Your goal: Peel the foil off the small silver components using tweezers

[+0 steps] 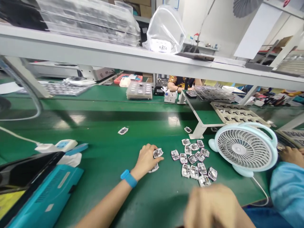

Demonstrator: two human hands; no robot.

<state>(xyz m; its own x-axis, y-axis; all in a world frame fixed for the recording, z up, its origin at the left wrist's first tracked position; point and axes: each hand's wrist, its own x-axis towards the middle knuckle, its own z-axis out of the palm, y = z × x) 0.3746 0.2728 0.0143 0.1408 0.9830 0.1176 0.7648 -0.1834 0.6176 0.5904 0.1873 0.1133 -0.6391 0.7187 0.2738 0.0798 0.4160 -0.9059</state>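
Observation:
My left hand [146,160], with a blue band [129,178] on its wrist, is closed on a small white-framed electronic part [158,153], pinched between thumb and fingers. A second such part [154,168] lies under the hand, partly hidden by it. Smeared by motion, my right hand [211,205] is at the lower edge of the view; its fingers and anything in them cannot be made out. Several similar parts [194,172] lie grouped on the green table [106,148], between my hands and the fan. One lone part [123,130] rests farther back, left of centre.
A light blue fan [238,148] stands at right, beside another person's blue sleeve [287,190]. A teal-backed device [45,193] and a power strip [66,144] are at left. A low white-legged stand [198,129] and an overhead shelf [106,55] bound the back.

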